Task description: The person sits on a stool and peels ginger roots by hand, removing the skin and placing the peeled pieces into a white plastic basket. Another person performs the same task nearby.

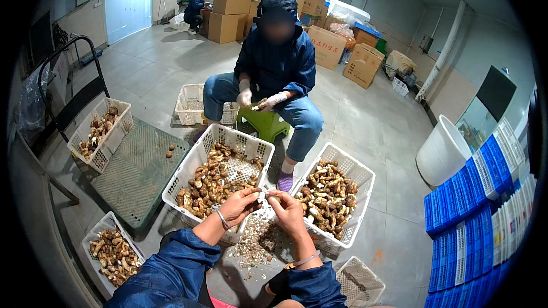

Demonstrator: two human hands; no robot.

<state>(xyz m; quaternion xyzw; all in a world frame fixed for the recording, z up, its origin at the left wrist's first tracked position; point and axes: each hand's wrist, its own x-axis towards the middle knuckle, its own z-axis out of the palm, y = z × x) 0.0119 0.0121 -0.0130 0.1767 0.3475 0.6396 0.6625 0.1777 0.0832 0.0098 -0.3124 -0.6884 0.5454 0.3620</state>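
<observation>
My left hand (pixel 239 208) pinches a small white piece of mushroom (pixel 261 197) between thumb and fingers, above the gap between two crates. My right hand (pixel 287 216) meets it from the other side, fingertips drawn together at the piece. Whether those fingertips grip the piece itself or a small tool is hidden. Under my left wrist stands a white plastic crate (pixel 262 142) partly filled with brown mushrooms (pixel 205 184). Right of my right hand, another white crate (pixel 364 192) holds more brown-capped mushrooms (pixel 332 194). Trimmings (pixel 252 239) lie heaped on the floor below my hands.
Opposite me a gloved person (pixel 274 60) sits on a green stool (pixel 261 125), handling something small. A platform trolley (pixel 137 171) bears a mushroom crate (pixel 122 132). A smaller crate (pixel 92 233) stands lower left. Stacked blue crates (pixel 462 239) and a white tub (pixel 441 149) stand right.
</observation>
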